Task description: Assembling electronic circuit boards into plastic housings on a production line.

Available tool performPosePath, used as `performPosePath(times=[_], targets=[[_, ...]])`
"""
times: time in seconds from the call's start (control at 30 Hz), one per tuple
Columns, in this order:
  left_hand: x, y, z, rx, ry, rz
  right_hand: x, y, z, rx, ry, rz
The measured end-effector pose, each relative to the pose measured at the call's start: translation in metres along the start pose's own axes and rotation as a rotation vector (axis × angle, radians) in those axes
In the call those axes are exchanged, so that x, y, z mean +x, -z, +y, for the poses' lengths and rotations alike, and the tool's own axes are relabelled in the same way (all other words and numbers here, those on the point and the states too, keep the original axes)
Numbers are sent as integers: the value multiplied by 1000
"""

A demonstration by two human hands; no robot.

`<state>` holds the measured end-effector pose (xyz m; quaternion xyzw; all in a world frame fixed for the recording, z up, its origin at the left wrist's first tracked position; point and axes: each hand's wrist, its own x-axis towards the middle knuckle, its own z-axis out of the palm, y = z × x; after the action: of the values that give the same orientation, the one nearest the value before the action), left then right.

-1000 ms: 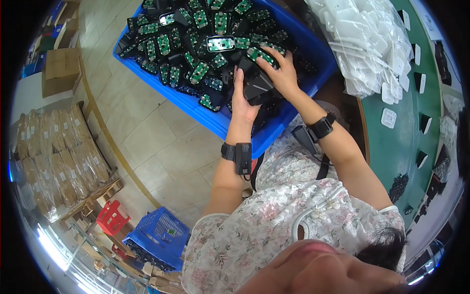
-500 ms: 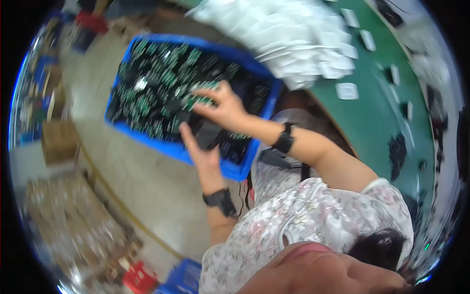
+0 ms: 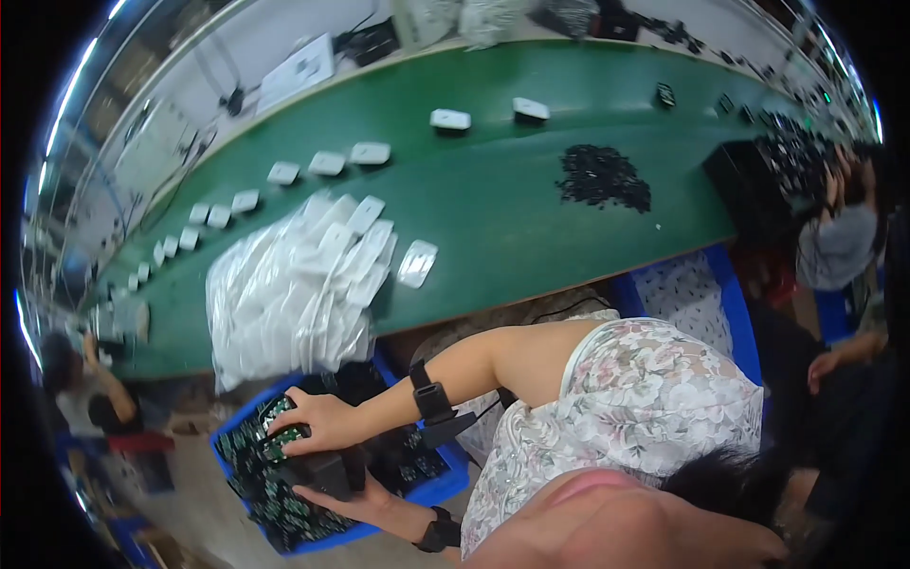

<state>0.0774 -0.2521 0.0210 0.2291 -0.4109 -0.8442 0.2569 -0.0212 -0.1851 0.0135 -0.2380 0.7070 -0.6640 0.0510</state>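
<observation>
A blue bin (image 3: 445,488) full of small green circuit boards (image 3: 256,474) sits low at the left, below the table edge. Both my hands are inside it, closed around a black block-shaped part (image 3: 327,471). My right hand (image 3: 308,424) presses on its top, fingertips touching green boards. My left hand (image 3: 334,496) holds it from below. Each wrist wears a black band.
A long green table (image 3: 512,209) runs across the view, carrying a heap of white plastic bags (image 3: 294,284), a row of small white boxes (image 3: 327,163) and a pile of tiny black parts (image 3: 602,177). A second blue bin (image 3: 725,294) stands at the right. Other people work at the far right (image 3: 839,237) and far left (image 3: 81,394).
The view has swung up and round, so the green table fills it and the bin has dropped to the lower left. Both hands stay in the bin on the black part.
</observation>
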Motion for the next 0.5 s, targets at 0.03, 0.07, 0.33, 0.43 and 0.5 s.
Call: performPosePath(times=[0.03,0.07,0.33,0.43,0.5], targets=[[1,-22,3,-116,87,30,4,13,-6,6,-11,11],[4,-43,0,-111,114,-32,7,32,-11,-14,0,74],[-12,-192,-80,-42,440,-832,-33,214,-26,-230,51,806],[-59,-251,-121,-4,675,-1032,-96,285,-50,-381,-43,1084],[-101,-287,-153,22,787,-1142,-139,328,-61,-454,-94,1265]])
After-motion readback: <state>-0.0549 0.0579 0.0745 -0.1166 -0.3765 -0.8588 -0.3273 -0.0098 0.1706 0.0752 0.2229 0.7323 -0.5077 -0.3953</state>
